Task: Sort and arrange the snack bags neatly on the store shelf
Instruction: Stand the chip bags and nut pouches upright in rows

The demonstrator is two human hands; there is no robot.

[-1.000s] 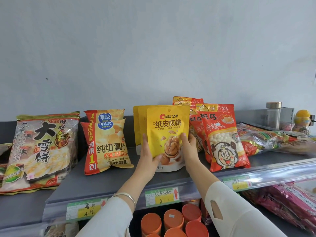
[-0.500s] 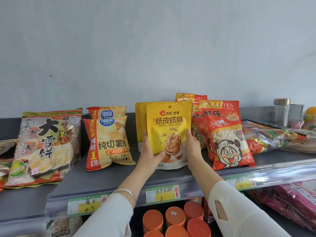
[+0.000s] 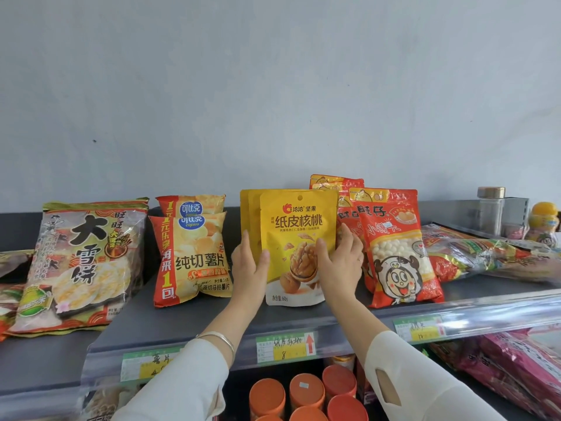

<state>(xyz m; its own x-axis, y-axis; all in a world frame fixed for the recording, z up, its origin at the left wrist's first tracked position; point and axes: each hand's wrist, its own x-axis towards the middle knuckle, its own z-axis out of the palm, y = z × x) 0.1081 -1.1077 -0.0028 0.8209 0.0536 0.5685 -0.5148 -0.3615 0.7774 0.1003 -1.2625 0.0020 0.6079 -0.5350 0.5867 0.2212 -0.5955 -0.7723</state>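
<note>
Squaring up the front walnut pouch [image 3: 299, 238], by the look of it. The left hand [image 3: 249, 268] pinches its left edge, thumb on the face and fingers behind. The right hand [image 3: 340, 265] does the same on the right edge. Both hands are closed on the pouch at about mid height.

The pouch stands upright on the shelf [image 3: 182, 317], base down near the front lip. It heads a short row of matching yellow pouches [image 3: 247, 208], between the chip bags [image 3: 194, 253] on its left and the red bags [image 3: 397, 247] on its right. The right fingers sit beside or against the nearer red bag; can't tell which from this angle.

Handling, my read:
- Small pack, probably light.
- Glossy laminate film, stiffish but slick under dry fingers.
- The side seams are likely the firmest part, so an edge pinch like this one is the right hold. Gripping low should give better control of the base.
- The nuts inside are lumpy and will likely shift, so tipping it could make it flop.
- It should tolerate a squeeze better than the puffed chip bags.
- The flat base should stand alone if set down square.

Main risk: knocking the neighbouring red bags while pushing it back.
</note>
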